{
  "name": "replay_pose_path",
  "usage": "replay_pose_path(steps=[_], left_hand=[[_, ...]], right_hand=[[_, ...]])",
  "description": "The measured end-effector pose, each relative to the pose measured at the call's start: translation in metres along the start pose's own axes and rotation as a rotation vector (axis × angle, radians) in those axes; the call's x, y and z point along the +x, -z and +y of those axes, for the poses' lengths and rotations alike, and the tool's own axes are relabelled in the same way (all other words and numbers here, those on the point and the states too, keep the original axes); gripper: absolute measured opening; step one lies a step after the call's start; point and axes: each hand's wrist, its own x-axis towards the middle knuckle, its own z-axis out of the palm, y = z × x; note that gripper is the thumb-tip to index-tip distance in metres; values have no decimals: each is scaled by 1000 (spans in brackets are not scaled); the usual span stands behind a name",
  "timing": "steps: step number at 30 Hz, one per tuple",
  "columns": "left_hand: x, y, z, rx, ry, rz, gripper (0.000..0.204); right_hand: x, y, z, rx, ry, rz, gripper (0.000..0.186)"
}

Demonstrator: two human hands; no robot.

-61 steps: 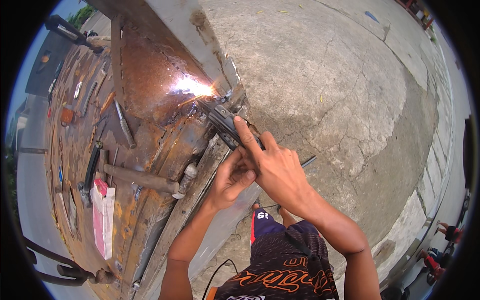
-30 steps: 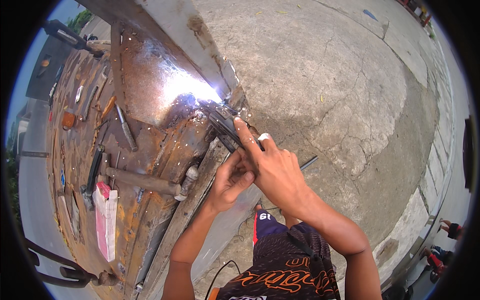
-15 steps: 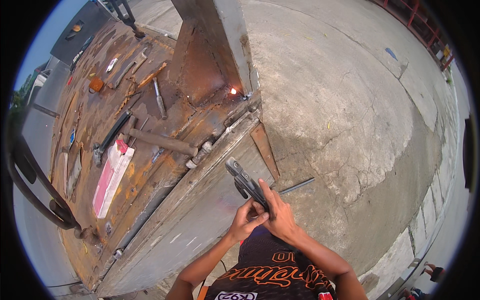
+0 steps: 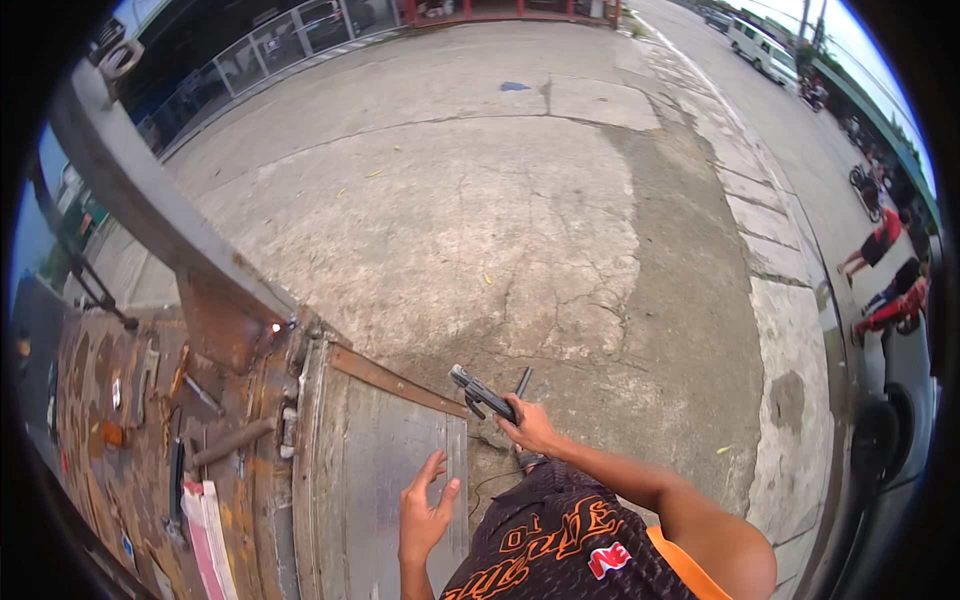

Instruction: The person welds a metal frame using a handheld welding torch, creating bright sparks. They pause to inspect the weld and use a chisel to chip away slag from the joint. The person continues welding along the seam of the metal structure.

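My right hand (image 4: 530,428) grips a dark welding electrode holder (image 4: 478,390) in front of my body. My left hand (image 4: 426,510) is apart from it, lower left, fingers spread above a grey metal panel (image 4: 365,480). To the left, a rusty steel bed (image 4: 255,500) carries a wooden-handled hammer (image 4: 232,442), a pink-and-white box (image 4: 210,530) and other tools. At its far edge stands a steel beam (image 4: 195,220) with a rusty gusset (image 4: 215,320), a small bright spot glowing at their joint. A metal bar (image 4: 525,380) shows just beyond the holder.
Cracked concrete (image 4: 450,210) stretches ahead to a white fence (image 4: 275,55) and red-framed shopfront. At right, a road has a white van (image 4: 760,50), a motorbike (image 4: 865,190) and people in red (image 4: 880,240) near the rim.
The bright welding arc has dwindled to a small glow. The holder came away from the joint, my left hand let go of it and opened, and the view swung up and right.
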Motion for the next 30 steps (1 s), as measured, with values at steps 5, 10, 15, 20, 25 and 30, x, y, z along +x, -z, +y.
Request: replay_pose_path(steps=[5, 10, 15, 20, 25, 30], left_hand=[[-17, 6, -8, -150, -38, -180, 46], [-49, -27, -59, -320, 72, -388, 51], [-82, -114, -72, -338, 134, -619, 63], [-125, -161, -57, -497, 209, -762, 60], [-126, -170, -63, -640, 302, -432, 34], [-95, -183, -61, -514, 266, -341, 35]], right_hand=[[-85, 24, 101, 95, -508, 552, 56], [-215, 12, 74, 407, -693, 906, 71], [-311, -11, -33, 382, -622, 719, 66], [-312, -45, -85, 172, -289, 619, 47], [-296, -60, -88, 140, -112, 452, 53], [-295, -39, -97, 199, -129, 404, 73]])
